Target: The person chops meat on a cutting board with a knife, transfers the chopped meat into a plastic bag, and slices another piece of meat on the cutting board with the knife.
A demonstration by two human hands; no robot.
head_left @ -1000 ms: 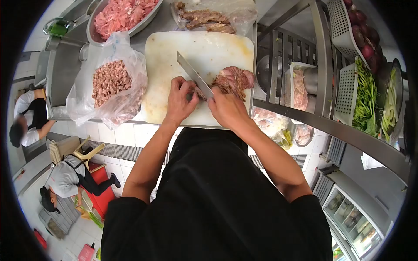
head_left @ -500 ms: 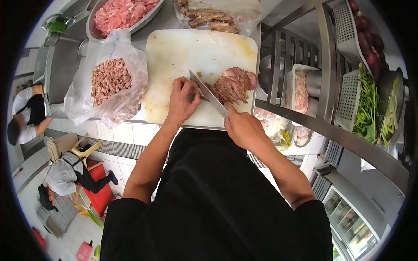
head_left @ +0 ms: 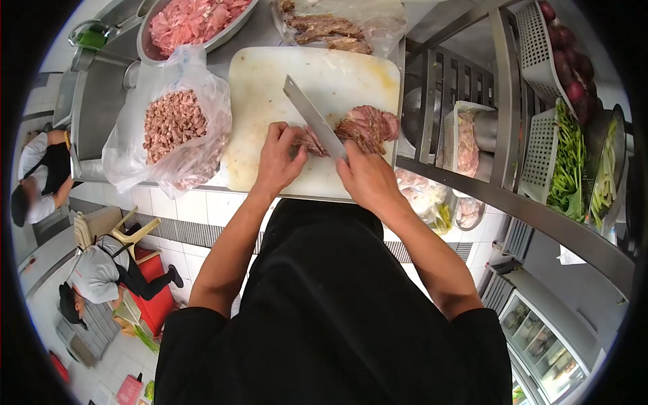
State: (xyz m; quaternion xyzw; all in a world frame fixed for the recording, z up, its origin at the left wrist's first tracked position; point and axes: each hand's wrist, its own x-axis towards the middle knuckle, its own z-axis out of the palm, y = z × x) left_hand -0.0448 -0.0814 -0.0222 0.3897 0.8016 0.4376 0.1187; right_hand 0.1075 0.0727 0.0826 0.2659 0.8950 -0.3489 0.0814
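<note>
My right hand [head_left: 368,177] is wrapped around the handle of a knife [head_left: 312,115]. Its broad blade points up and left over the white cutting board [head_left: 263,81]. With curled fingers, my left hand [head_left: 280,162] holds a small piece of cooked meat [head_left: 312,140] against the board, just left of the blade. A heap of sliced cooked meat [head_left: 368,128] lies to the right of the knife. The fingertips of my left hand partly cover the piece they hold.
Left of the board sits a plastic bag of diced meat [head_left: 174,125]. Behind are a metal bowl of raw meat [head_left: 196,23] and a bag with cooked meat strips [head_left: 331,30]. A metal rack [head_left: 503,101] with baskets stands right. Two people are at far left.
The knife has slid forward and left, its tip now farther up the board. My right hand has moved slightly up and left with it; my left hand stays nearly in place.
</note>
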